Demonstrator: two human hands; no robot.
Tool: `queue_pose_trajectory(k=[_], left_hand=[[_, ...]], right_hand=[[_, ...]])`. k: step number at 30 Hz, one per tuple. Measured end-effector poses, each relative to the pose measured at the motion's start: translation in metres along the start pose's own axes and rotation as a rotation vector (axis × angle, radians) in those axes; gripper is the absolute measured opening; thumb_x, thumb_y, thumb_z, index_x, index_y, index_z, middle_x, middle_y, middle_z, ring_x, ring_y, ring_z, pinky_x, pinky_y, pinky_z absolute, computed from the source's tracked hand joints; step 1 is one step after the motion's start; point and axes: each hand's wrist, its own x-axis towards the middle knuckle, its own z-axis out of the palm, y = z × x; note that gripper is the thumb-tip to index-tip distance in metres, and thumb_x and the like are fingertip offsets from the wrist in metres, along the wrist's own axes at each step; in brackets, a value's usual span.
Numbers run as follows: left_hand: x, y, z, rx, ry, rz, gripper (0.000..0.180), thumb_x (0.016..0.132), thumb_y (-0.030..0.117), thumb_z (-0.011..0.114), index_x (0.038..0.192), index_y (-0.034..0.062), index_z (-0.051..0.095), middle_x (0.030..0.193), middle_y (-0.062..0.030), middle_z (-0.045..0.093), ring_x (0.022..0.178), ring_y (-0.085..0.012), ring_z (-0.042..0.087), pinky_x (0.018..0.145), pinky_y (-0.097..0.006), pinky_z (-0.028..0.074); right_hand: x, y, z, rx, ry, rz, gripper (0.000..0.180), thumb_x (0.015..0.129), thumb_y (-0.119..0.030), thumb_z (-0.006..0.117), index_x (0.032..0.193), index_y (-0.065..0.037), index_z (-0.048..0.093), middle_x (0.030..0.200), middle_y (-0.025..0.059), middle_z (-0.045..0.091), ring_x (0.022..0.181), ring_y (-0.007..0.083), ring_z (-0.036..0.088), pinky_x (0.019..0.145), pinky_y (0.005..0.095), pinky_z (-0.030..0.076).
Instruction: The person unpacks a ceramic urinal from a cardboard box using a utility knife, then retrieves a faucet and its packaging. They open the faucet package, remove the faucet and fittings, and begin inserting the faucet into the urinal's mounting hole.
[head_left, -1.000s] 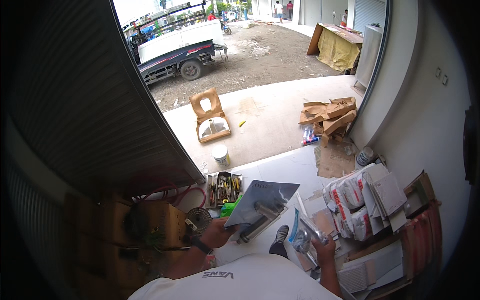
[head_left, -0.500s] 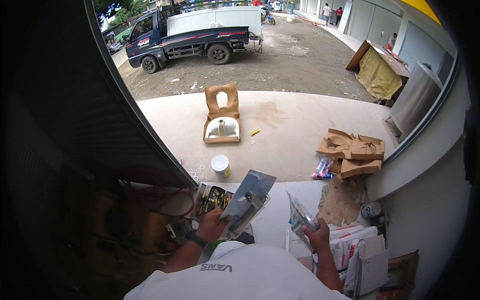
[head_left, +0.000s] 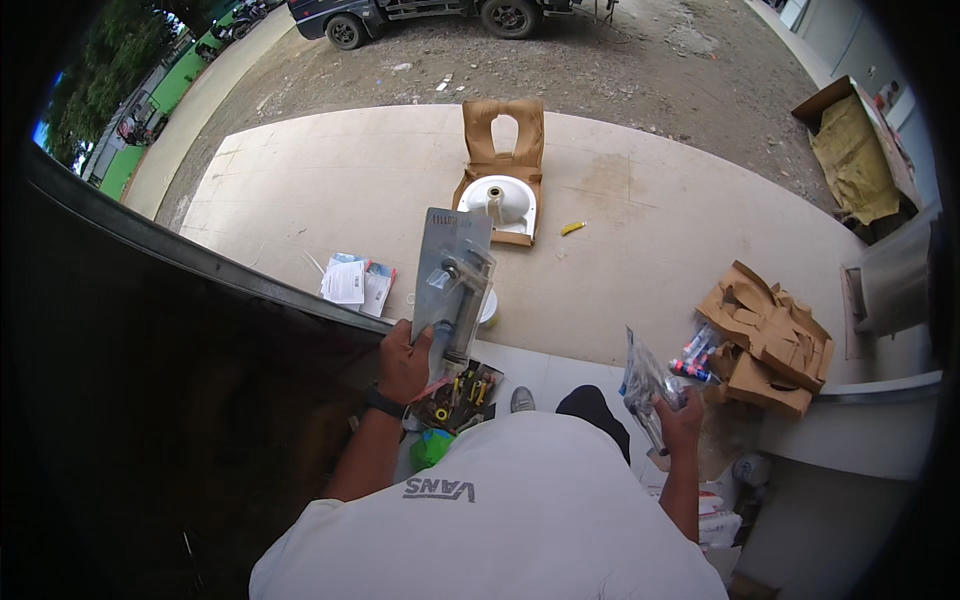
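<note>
My left hand [head_left: 404, 362] is closed on the lower edge of a grey card-backed blister pack [head_left: 437, 272], held up with its clear plastic shell facing right. A dark fitting shows inside the shell. In my right hand [head_left: 682, 420] is a clear plastic bag [head_left: 642, 378] with metallic-looking parts, their kind unclear. Beyond the blister pack, a white washbasin [head_left: 516, 203] rests in an opened brown carton [head_left: 522, 122]. The pack partly covers a white tub [head_left: 489, 312]. Below my left hand lies a tray of hand tools [head_left: 468, 392].
A yellow utility knife [head_left: 573, 228] lies right of the carton. Papers and packets [head_left: 345, 283] lie by the door track [head_left: 225, 270] at left. Torn cardboard [head_left: 768, 325] and tubes [head_left: 693, 362] are at right. A truck [head_left: 430, 12] stands outside.
My view has turned left and tilted down. The blister pack is now more upright in my left hand. My right hand still holds the plastic bag. Papers by the door track have come into view.
</note>
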Motion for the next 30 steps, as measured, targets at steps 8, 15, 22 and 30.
queue_pose_trajectory(k=[8, 15, 22, 30], left_hand=[[0.178, -0.027, 0.029, 0.023, 0.297, -0.233, 0.023, 0.104, 0.015, 0.059, 0.115, -0.0043, 0.066, 0.095, -0.0049, 0.070, 0.084, -0.0099, 0.058, 0.079, -0.030, 0.050], [0.298, -0.039, 0.083, -0.237, 0.432, -0.409, 0.026, 0.104, 0.017, 0.059, 0.118, -0.0033, 0.069, 0.101, -0.0021, 0.071, 0.087, -0.0085, 0.059, 0.079, -0.028, 0.049], [0.377, -0.001, 0.069, -0.148, 0.416, -0.394, 0.029, 0.105, 0.018, 0.058, 0.121, -0.0034, 0.069, 0.106, -0.0032, 0.072, 0.093, -0.0082, 0.061, 0.083, -0.028, 0.050], [0.543, -0.079, 0.062, -0.360, 0.279, -0.381, 0.029, 0.106, 0.021, 0.059, 0.122, -0.0019, 0.069, 0.103, -0.0016, 0.072, 0.089, -0.0074, 0.060, 0.080, -0.026, 0.049]], right_hand=[[0.248, -0.015, 0.095, 0.033, -0.131, 0.011, 0.042, 0.075, -0.022, 0.084, 0.098, 0.003, 0.058, 0.080, 0.0137, 0.065, 0.073, 0.0196, 0.061, 0.069, 0.0371, 0.052], [0.450, -0.073, 0.183, 0.003, -0.335, -0.111, 0.046, 0.074, -0.024, 0.083, 0.102, 0.002, 0.059, 0.079, 0.0198, 0.067, 0.069, 0.0263, 0.065, 0.067, 0.0386, 0.053], [0.537, -0.152, 0.234, 0.082, -0.354, -0.068, 0.046, 0.076, -0.026, 0.082, 0.103, 0.002, 0.058, 0.079, 0.0163, 0.066, 0.070, 0.0220, 0.063, 0.067, 0.0376, 0.052], [0.586, -0.200, 0.318, 0.178, -0.287, 0.079, 0.040, 0.083, -0.027, 0.080, 0.098, 0.003, 0.057, 0.078, 0.0072, 0.060, 0.069, 0.0151, 0.052, 0.064, 0.0322, 0.047]])
